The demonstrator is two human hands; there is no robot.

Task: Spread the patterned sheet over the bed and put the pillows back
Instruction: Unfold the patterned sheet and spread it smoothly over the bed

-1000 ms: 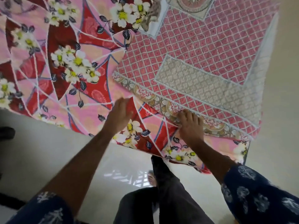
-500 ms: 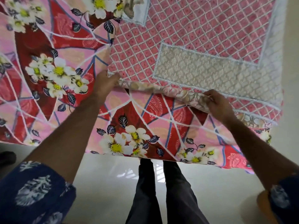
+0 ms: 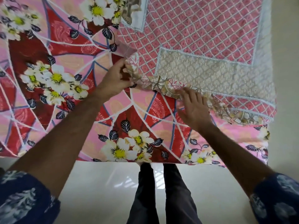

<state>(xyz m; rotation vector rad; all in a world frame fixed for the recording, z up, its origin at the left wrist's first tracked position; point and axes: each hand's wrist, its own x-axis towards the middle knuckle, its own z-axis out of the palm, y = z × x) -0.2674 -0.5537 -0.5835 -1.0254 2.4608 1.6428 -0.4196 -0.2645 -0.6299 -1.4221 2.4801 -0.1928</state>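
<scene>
Pink floral sheet (image 3: pixel 68 94) on bed, left hand (image 3: pixel 114 80) pinching lattice sheet (image 3: pixel 202 38), white floor (image 3: pixel 105 191)

Two hands (image 3: pixel 115 78) (image 3: pixel 195 109), two sheets (image 3: pixel 202 46) (image 3: pixel 64 54)

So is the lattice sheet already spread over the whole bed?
No. The lattice sheet covers only the right part; the floral sheet shows beside it.

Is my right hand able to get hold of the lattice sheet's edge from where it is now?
Probably yes. The right hand lies open on the floral sheet, fingertips at the lattice sheet's rumpled edge, nothing between them. The left hand already pinches that edge further along.
</scene>
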